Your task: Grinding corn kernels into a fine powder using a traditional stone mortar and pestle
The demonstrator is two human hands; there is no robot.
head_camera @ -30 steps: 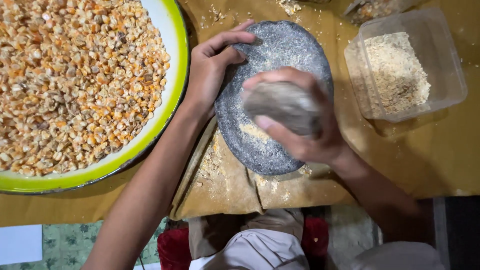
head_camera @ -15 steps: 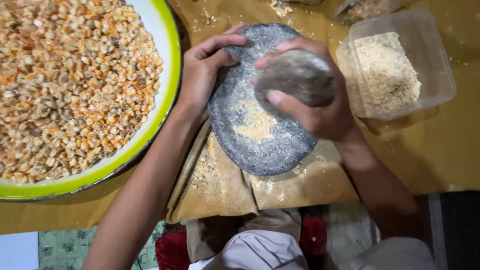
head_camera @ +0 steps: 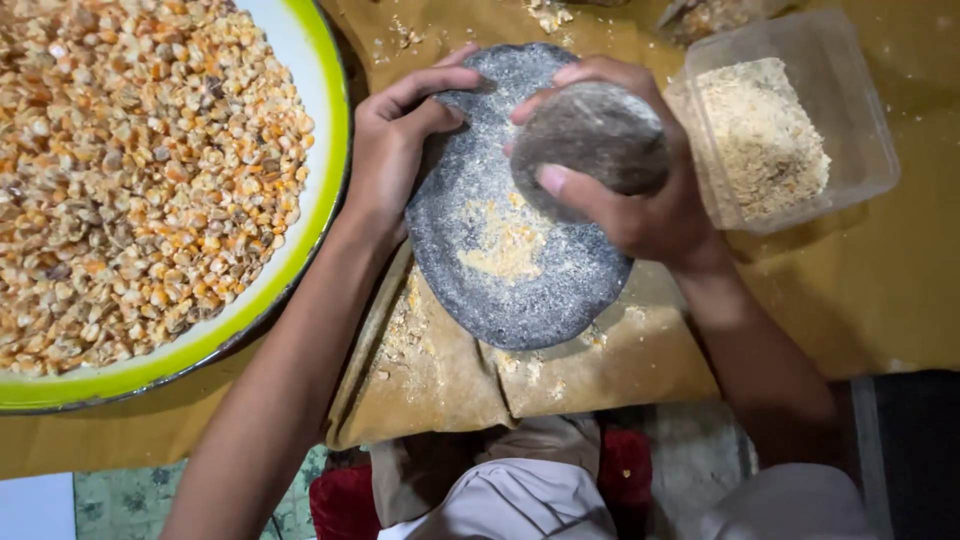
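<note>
A flat grey grinding stone (head_camera: 520, 290) lies on a brown cloth (head_camera: 430, 370), with a patch of yellow crushed corn (head_camera: 505, 245) in its middle. My right hand (head_camera: 640, 200) grips a rounded grey hand stone (head_camera: 592, 140) over the slab's far right part. My left hand (head_camera: 395, 140) rests on the slab's left rim, fingers curled over the edge. To the left sits a big white bowl with a green rim (head_camera: 300, 290), full of dried corn kernels (head_camera: 130, 170).
A clear plastic tub (head_camera: 860, 150) holding ground corn meal (head_camera: 760, 135) stands right of the slab. Crumbs are scattered on the brown cloth near the slab. At the bottom are my knees and a patterned floor (head_camera: 120, 500).
My right hand has pushed the hand stone from the slab's near middle to its far right, uncovering the crushed corn. My left hand has stayed on the rim.
</note>
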